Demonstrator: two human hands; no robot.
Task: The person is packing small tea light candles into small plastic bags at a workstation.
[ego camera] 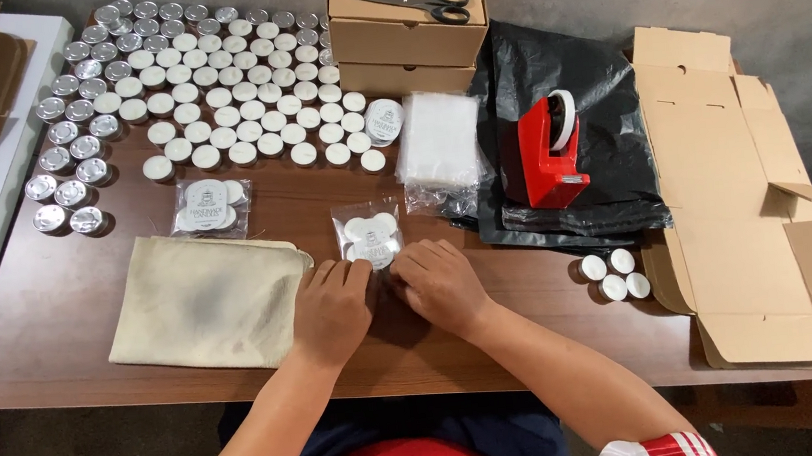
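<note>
Spanning nearly the whole view, the wooden table (pixel 64 324) carries everything, and each place below is given relative to the small clear bag of tealights (pixel 369 234) near its middle. Far to the right of that bag lies the flattened cardboard box (pixel 741 213); closer on the right sits the black plastic sheet (pixel 608 136) with the red tape dispenser (pixel 549 153) on it. Above and left of the bag spreads the field of loose tealights (pixel 231 95), and directly above, at the far edge, stand stacked cardboard boxes (pixel 406 37) topped by scissors (pixel 417 2). Left of the bag and just below it rests the beige cloth pouch (pixel 207 299). A stack of empty clear bags (pixel 439 139) lies just up and right. A second filled bag (pixel 211 206) lies to the upper left. The left hand (pixel 332 311) and right hand (pixel 442 284) sit just below the bag, fingertips pinching its lower edge against the table.
</note>
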